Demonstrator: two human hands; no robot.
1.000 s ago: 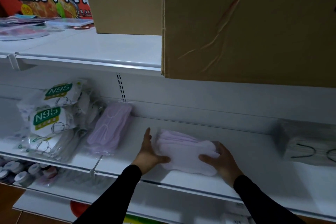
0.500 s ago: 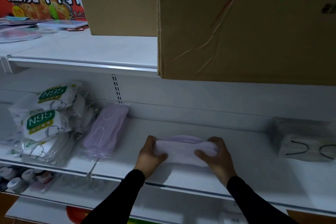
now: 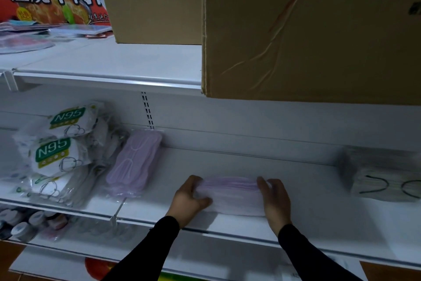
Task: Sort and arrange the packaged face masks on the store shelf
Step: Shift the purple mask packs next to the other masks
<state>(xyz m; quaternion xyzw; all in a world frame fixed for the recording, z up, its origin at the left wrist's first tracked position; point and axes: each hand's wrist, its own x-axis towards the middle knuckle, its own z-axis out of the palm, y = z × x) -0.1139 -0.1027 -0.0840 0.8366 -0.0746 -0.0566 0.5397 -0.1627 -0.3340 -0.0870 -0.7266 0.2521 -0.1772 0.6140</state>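
Pink mask pack (image 3: 230,198) lies on middle shelf (image 3: 307,189), near front edge, between 2 hands. Left hand (image 3: 189,201) curled round left end, thumb on front. Right hand (image 3: 274,201) curled round right end. Pack looks light, soft, squishy; plastic wrap likely slippery. Best hold: both short ends, gentle squeeze

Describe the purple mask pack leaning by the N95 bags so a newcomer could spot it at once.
Start at the middle white shelf, under the big cardboard box. At its left, beside the N95 bags, a clear-wrapped purple mask pack leans against the back wall. Unlike the purple stack between the hands, nobody touches it.
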